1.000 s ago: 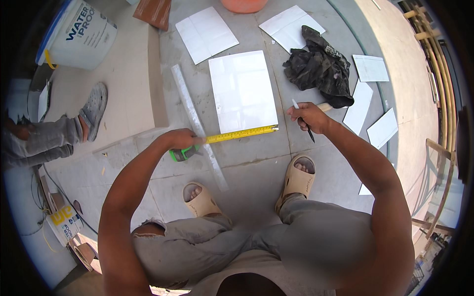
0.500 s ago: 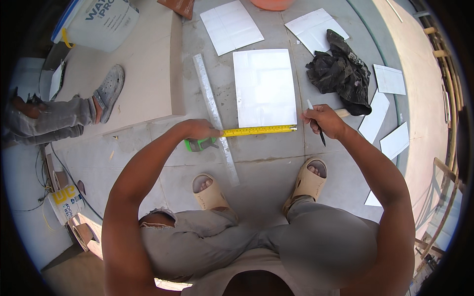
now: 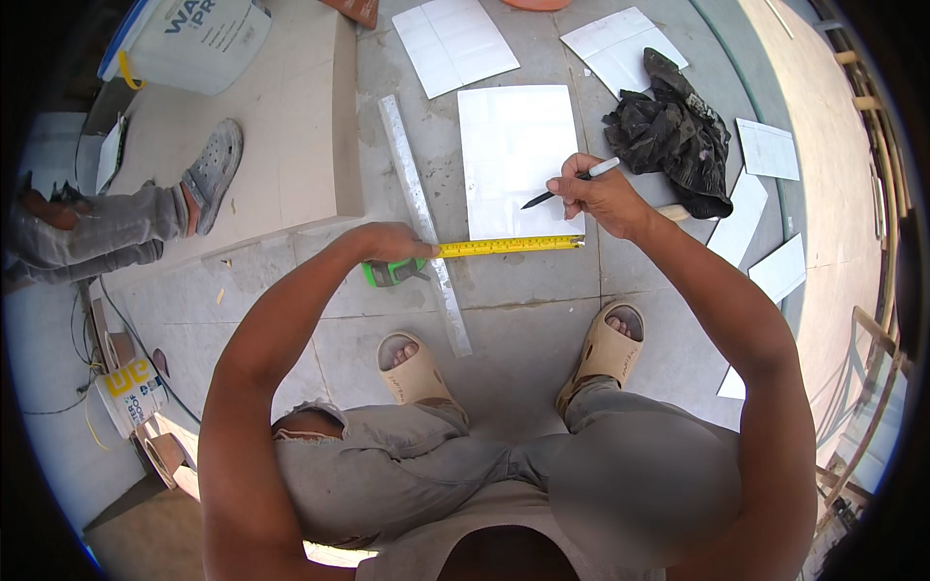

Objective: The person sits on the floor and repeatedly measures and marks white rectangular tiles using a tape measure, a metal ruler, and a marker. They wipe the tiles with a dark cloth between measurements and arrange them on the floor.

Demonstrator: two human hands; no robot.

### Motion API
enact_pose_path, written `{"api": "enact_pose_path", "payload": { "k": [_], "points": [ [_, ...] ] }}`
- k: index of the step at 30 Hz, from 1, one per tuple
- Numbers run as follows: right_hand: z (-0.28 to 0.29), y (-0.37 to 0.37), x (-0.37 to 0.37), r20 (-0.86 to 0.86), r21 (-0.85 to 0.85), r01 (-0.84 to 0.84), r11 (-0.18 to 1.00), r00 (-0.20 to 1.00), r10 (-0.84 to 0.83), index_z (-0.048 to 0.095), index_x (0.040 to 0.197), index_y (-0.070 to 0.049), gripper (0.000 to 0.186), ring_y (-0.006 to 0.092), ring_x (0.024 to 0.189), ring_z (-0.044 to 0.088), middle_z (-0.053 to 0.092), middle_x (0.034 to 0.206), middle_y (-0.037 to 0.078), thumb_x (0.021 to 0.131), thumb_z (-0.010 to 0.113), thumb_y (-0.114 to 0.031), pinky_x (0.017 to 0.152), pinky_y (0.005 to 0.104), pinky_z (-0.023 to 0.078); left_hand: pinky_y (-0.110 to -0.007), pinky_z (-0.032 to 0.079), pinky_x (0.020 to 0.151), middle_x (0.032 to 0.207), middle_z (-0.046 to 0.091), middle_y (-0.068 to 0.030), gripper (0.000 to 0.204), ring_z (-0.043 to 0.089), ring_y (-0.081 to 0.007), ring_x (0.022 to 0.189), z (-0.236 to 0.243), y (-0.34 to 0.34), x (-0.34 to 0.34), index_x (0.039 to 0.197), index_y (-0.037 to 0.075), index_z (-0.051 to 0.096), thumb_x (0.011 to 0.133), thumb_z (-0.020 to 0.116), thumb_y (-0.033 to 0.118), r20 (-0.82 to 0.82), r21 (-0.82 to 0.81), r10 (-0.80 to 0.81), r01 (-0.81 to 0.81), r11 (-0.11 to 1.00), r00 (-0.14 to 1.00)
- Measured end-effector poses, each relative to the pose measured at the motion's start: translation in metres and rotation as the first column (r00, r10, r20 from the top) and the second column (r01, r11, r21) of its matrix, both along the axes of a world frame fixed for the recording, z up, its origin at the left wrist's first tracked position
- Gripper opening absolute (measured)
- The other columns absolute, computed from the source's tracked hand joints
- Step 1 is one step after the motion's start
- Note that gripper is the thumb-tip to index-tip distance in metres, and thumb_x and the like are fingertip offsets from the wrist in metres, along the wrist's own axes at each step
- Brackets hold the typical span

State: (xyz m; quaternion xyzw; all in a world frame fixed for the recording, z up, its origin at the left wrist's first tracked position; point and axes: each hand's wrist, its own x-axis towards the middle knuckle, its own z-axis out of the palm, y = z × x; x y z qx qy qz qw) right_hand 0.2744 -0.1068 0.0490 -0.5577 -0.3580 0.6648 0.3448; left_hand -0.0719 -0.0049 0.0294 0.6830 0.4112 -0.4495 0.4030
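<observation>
My left hand [image 3: 392, 242] is closed round a green and black tape measure [image 3: 387, 274]. Its yellow blade [image 3: 509, 247] reaches to the right along the near edge of a white tile [image 3: 518, 160] lying on the floor. Between the fingers of my right hand [image 3: 601, 194] is a black marker pen [image 3: 557, 197], its dark tip pointing down to the left above the tile's lower right part. Whether the tip touches the tile I cannot tell. A long metal straightedge [image 3: 418, 208] lies on the floor left of the tile, passing by my left hand.
Beyond lie more white tiles [image 3: 455, 44], with a crumpled black plastic bag [image 3: 673, 136] and cut tile pieces [image 3: 739, 218] to the right. On the left, a raised step [image 3: 281, 145] carries a white bucket [image 3: 208, 44] and another person's foot in a grey clog [image 3: 215, 169].
My right hand has moved up and left over the tile. The pen, upright beside the tile before, now slants with its tip toward the left.
</observation>
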Motion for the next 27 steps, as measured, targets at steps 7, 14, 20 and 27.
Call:
{"api": "enact_pose_path", "payload": {
  "k": [7, 14, 20, 27],
  "points": [
    [0.005, -0.004, -0.040, 0.142, 0.041, -0.131, 0.991, 0.982, 0.124, 0.070, 0.090, -0.002, 0.016, 0.0106, 0.076, 0.060, 0.067, 0.082, 0.004, 0.095, 0.060, -0.014, 0.071, 0.0259, 0.050, -0.044, 0.040, 0.109, 0.140, 0.057, -0.0246, 0.087, 0.053, -0.0378, 0.131, -0.006, 0.003, -0.004, 0.138, 0.001, 0.059, 0.088, 0.051, 0.073, -0.035, -0.023, -0.010, 0.009, 1.000, 0.999],
    [-0.017, -0.014, -0.041, 0.398, 0.180, -0.310, 0.933, 0.891, 0.219, 0.068, 0.084, -0.002, 0.014, 0.0102, 0.073, 0.057, 0.066, 0.080, 0.003, 0.087, 0.067, -0.016, 0.069, 0.0272, 0.049, -0.043, 0.045, 0.095, 0.125, 0.064, -0.0271, 0.086, 0.061, -0.0364, 0.111, -0.008, 0.001, -0.007, 0.128, -0.004, 0.064, 0.091, 0.047, 0.072, 0.066, 0.051, -0.048, 0.044, 0.998, 0.997],
    [-0.013, -0.012, -0.044, 0.403, 0.125, -0.317, 0.940, 0.882, 0.243, 0.069, 0.086, -0.001, 0.015, 0.0113, 0.073, 0.060, 0.069, 0.081, 0.005, 0.086, 0.068, -0.016, 0.071, 0.0282, 0.051, -0.043, 0.044, 0.098, 0.131, 0.062, -0.0263, 0.084, 0.059, -0.0363, 0.116, -0.006, 0.000, -0.005, 0.132, -0.002, 0.062, 0.091, 0.048, 0.071, 0.031, 0.031, -0.022, 0.021, 0.999, 0.999],
    [-0.012, -0.012, -0.044, 0.405, 0.125, -0.325, 0.937, 0.879, 0.250, 0.070, 0.088, 0.000, 0.016, 0.0116, 0.074, 0.062, 0.070, 0.082, 0.006, 0.086, 0.068, -0.016, 0.073, 0.0284, 0.053, -0.044, 0.044, 0.097, 0.130, 0.062, -0.0263, 0.084, 0.060, -0.0366, 0.115, -0.004, 0.000, -0.004, 0.132, -0.001, 0.063, 0.091, 0.048, 0.071, 0.034, 0.035, -0.029, 0.027, 0.999, 0.999]
  ]
}}
